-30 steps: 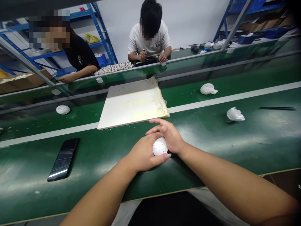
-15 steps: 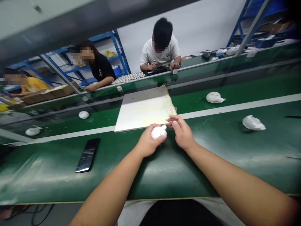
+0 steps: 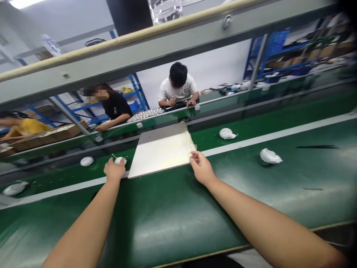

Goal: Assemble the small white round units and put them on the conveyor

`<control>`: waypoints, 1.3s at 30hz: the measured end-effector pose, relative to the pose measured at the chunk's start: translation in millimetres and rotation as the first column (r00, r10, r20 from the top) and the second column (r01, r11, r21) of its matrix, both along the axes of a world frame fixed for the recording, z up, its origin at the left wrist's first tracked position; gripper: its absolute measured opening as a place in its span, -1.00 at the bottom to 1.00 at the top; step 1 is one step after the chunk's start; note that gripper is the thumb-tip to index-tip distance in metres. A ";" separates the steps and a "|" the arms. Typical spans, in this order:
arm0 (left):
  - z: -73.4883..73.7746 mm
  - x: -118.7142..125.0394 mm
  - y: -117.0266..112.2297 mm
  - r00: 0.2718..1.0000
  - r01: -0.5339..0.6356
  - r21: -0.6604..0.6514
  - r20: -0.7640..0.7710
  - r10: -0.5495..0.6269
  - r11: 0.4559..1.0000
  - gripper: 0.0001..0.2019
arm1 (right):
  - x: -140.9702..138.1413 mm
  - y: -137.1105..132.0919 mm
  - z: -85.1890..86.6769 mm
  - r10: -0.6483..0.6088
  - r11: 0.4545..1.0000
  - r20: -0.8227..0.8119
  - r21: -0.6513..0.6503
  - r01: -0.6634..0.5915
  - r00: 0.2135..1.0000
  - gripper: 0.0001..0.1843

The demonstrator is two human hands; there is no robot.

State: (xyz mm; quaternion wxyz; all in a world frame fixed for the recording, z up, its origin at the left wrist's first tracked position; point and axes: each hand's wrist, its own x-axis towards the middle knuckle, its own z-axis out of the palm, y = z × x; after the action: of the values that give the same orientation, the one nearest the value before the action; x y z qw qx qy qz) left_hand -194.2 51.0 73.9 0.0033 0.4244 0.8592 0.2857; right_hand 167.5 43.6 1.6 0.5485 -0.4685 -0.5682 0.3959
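Loosely curled and empty, the right hand (image 3: 201,169) hangs by the near right corner of the white board (image 3: 161,149). The left hand (image 3: 113,171) has carried the white piece (image 3: 121,160) out past the pale stripe (image 3: 92,185), left of the board; gripped or released, I cannot tell. The working spot between the hands is thus vacated.
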 end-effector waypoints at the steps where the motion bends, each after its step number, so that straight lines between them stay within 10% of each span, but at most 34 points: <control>1: -1.6 13.6 -3.2 1.000 0.019 0.053 0.017 -0.020 0.998 -0.40 | 3.2 6.9 1.4 -0.016 1.000 0.006 0.000 0.016 1.000 -0.58; 3: -7.3 51.9 -17.6 0.983 0.125 0.195 0.108 -0.148 0.973 -0.45 | 16.1 27.3 5.9 -0.084 0.996 0.086 0.025 0.082 0.993 -0.54; 7: -28.4 141.1 -68.8 0.741 0.441 0.538 0.233 -0.630 0.718 -0.65 | 67.5 78.0 17.7 -0.396 0.916 0.479 0.267 0.300 0.784 -0.42; 10: -42.8 177.9 -92.5 0.587 0.719 0.431 0.042 -0.809 0.545 -0.76 | 110.8 103.7 23.3 -0.431 0.887 0.700 0.214 0.408 0.569 -0.28; 13: -48.5 181.3 -91.7 0.467 0.833 0.306 0.058 -0.882 0.461 -0.79 | 136.9 112.5 25.9 -0.321 0.907 0.769 0.082 0.413 0.553 -0.25; 21: -52.5 168.1 -74.6 0.426 0.666 0.441 0.437 -0.792 0.601 -0.71 | 89.9 88.7 50.7 -0.248 0.930 0.640 -0.053 0.364 0.727 -0.29; 24: -48.2 163.3 -73.9 0.346 0.529 0.576 0.525 -0.778 0.623 -0.66 | 41.9 43.0 57.9 0.005 0.975 0.409 -0.206 0.087 0.912 -0.48; 25: -44.8 161.2 -75.0 0.332 0.498 0.619 0.511 -0.793 0.607 -0.64 | 25.3 23.5 58.6 0.210 0.931 0.041 -0.315 -0.187 0.977 -0.45; 28: -31.4 156.2 -83.0 0.278 0.516 0.708 0.394 -0.876 0.483 -0.52 | -18.4 -31.9 54.9 0.359 0.612 -0.671 -0.356 -0.706 0.649 -0.46; 32: -17.1 156.7 -95.0 0.170 0.622 0.723 0.250 -0.953 0.301 -0.52 | -49.0 -69.0 37.3 0.320 0.344 -0.846 -0.316 -0.884 0.427 -0.39; 35: -16.5 159.8 -94.7 0.195 0.553 0.731 0.352 -0.915 0.399 -0.63 | -50.4 -72.1 24.0 0.401 0.324 -0.811 -0.310 -0.894 0.426 -0.29; 39: -22.5 162.3 -85.8 0.215 0.321 0.688 0.616 -0.758 0.650 -0.56 | -45.4 -72.0 19.5 0.492 0.477 -0.698 -0.284 -0.832 0.521 -0.42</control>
State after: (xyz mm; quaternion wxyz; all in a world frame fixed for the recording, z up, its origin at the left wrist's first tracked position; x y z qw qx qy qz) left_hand -32.0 -34.8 51.4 0.4557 0.4814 0.4289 0.6137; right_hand 122.1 -28.3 21.1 0.2959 -0.2130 -0.3805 0.8499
